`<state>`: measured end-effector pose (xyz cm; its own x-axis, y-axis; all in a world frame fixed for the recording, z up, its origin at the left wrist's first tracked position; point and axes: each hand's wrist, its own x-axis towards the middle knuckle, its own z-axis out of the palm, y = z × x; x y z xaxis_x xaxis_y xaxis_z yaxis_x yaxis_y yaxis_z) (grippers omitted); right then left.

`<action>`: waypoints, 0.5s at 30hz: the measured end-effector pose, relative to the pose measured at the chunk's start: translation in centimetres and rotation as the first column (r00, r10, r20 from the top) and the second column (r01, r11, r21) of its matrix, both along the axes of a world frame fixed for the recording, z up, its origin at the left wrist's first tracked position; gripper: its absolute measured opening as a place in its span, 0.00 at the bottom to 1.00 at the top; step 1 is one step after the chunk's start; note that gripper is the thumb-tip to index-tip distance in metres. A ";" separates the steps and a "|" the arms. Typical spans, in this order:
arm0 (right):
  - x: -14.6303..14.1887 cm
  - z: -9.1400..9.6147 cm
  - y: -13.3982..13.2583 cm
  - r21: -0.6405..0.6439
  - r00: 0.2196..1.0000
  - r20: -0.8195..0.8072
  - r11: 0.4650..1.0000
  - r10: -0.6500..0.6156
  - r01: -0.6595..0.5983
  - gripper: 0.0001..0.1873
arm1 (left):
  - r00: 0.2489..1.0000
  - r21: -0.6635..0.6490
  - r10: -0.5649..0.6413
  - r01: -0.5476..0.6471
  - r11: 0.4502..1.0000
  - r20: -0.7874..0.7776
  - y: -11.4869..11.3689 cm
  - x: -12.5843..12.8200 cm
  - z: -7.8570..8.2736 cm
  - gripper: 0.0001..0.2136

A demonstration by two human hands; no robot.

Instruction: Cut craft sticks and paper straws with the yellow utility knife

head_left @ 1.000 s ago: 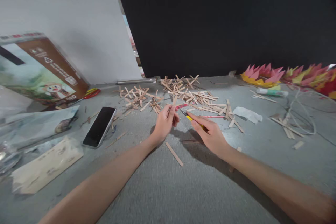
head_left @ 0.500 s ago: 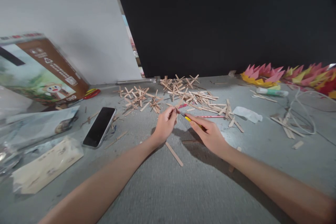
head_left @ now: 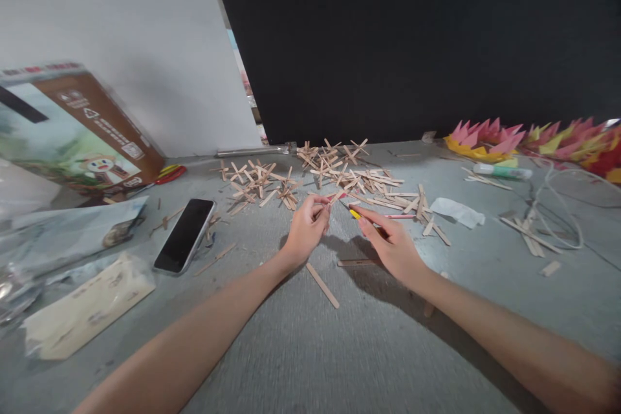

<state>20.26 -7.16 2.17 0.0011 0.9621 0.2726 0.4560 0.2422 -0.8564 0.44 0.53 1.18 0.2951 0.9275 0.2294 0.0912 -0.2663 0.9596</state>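
Note:
My left hand (head_left: 306, 228) is closed, pinching a small wooden craft stick (head_left: 336, 196) whose end pokes out past the fingertips. The fingers partly hide it. In my right hand (head_left: 394, 247) is a slim yellow-handled craft knife (head_left: 356, 213), gripped like a pen. Its thin metal tip points at the left fingertips, a small gap away. On the grey tabletop below lie a single loose craft stick (head_left: 323, 286) and a darker stick (head_left: 356, 262), partly in the right hand's shadow. Beyond the hands spreads a pile of craft sticks (head_left: 257, 181), many crossed into star shapes.
A phone (head_left: 184, 236), a paper packet (head_left: 87, 307) and a printed box (head_left: 92, 136) stand or lie at left. To the right are a crumpled white paper (head_left: 457, 211), a glue stick (head_left: 502, 171), a white cable (head_left: 582, 226) and paper crowns (head_left: 485, 139). A black panel (head_left: 412, 45) rises behind.
My right hand has drawn slightly to the right, taking the knife tip away from the left fingertips. My left hand has turned a little, staying in nearly the same place.

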 end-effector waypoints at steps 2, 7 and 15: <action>0.1 -0.1 0.2 0.007 0.999 0.032 1.000 -0.007 0.007 0.23 | 0.999 -0.005 -0.009 0.010 1.000 0.033 0.1 0.0 -0.1 0.12; 0.2 -0.7 0.4 0.013 0.999 0.034 1.000 0.017 -0.018 0.21 | 0.997 -0.034 0.002 0.001 0.999 0.076 0.3 0.1 -0.3 0.14; 0.3 -0.5 0.4 0.091 0.993 0.030 0.990 -0.112 0.109 0.24 | 0.997 -0.014 0.047 -0.046 0.999 0.056 0.4 0.1 -0.4 0.12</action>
<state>20.52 -6.76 1.69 0.0948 0.9285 0.3591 0.5136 0.2634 -0.8166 0.58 0.97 0.73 0.2389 0.9428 0.2323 0.0492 -0.2506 0.9668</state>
